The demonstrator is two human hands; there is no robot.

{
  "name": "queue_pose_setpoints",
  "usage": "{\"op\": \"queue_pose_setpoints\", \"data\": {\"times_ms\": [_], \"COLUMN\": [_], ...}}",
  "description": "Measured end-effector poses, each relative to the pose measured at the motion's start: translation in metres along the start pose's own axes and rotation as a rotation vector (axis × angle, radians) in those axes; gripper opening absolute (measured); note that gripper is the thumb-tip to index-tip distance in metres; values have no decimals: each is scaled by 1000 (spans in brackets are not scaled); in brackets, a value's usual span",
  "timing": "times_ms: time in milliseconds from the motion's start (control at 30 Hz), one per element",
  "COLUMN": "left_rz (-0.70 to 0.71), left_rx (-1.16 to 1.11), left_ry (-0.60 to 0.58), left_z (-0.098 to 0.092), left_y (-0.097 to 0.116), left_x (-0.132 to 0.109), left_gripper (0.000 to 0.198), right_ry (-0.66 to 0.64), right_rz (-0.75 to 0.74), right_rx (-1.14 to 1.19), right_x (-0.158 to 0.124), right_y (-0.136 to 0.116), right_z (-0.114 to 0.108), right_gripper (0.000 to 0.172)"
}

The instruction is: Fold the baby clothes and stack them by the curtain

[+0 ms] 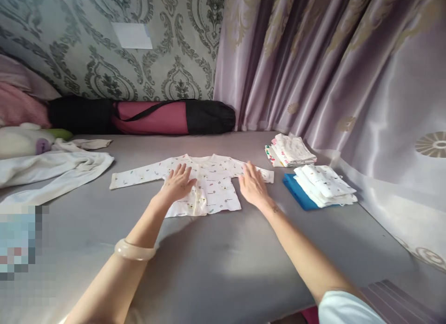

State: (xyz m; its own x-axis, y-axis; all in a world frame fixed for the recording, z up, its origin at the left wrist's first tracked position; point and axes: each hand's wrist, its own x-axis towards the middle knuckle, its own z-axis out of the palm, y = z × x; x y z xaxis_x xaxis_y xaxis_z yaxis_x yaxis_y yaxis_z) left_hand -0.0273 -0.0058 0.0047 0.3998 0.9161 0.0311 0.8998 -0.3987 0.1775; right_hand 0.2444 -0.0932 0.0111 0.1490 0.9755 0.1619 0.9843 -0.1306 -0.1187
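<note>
A small white baby shirt [219,189] with a scattered print lies spread flat on the grey sheet, both sleeves stretched out sideways. Flat over its left front, near the armpit, is my left hand [178,182], fingers extended. My right hand [253,184] lies over the sleeve on the right, its fingers also straight and slightly apart. Neither hand grips anything. Part of the shirt's left side and part of the right sleeve are hidden under the hands.
To the right are two stacks of folded clothes, a back stack [294,151] and a front stack [324,187] with a blue piece [299,194] beneath. White garments [80,168] lie loose at the left. A black and maroon long bag [149,117] rests along the wall; curtains [313,59] hang right.
</note>
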Motion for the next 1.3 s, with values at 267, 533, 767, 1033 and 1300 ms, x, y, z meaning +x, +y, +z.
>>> {"op": "queue_pose_setpoints", "data": {"times_ms": [267, 533, 767, 1033, 1300], "left_rz": [-65, -138, -121, -127, -202], "left_rx": [46, 41, 55, 112, 108], "left_ry": [10, 155, -78, 49, 117], "left_z": [24, -6, 10, 7, 1], "left_y": [26, -3, -4, -13, -28], "left_x": [-34, -56, -72, -93, -85], "left_gripper": [62, 62, 64, 72, 71], "right_ry": [-162, -77, -287, -78, -103], "right_rz": [-278, -392, -581, -395, -280], "right_rx": [45, 78, 171, 58, 80], "right_x": [-5, -6, -23, -28, -27], "right_y": [-65, -88, -108, -69, -51], "right_z": [26, 7, 19, 19, 21], "right_gripper": [67, 65, 66, 67, 70]}}
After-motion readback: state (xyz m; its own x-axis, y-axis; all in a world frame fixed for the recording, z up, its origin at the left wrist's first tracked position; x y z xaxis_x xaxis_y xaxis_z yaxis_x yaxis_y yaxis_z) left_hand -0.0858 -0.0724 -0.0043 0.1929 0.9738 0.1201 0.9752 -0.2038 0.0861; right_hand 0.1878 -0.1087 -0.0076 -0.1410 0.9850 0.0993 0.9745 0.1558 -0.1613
